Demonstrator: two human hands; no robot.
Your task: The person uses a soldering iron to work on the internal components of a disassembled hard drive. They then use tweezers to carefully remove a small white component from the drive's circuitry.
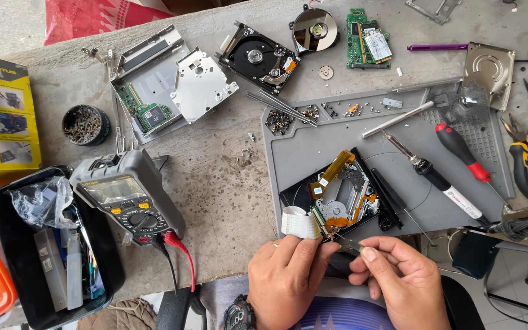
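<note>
We see two bare hands; the left hand (285, 278) has a dark wristwatch (239, 316) and a finger ring (275, 245).

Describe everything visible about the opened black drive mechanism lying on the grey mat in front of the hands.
The opened drive mechanism is a black frame lying flat, turned at an angle on the grey work mat. Bare metal parts, a round hub and orange flex cables show inside. A white ribbon cable curls from its near corner. The left hand touches that corner; the right hand holds a thin tool beside it.
</note>
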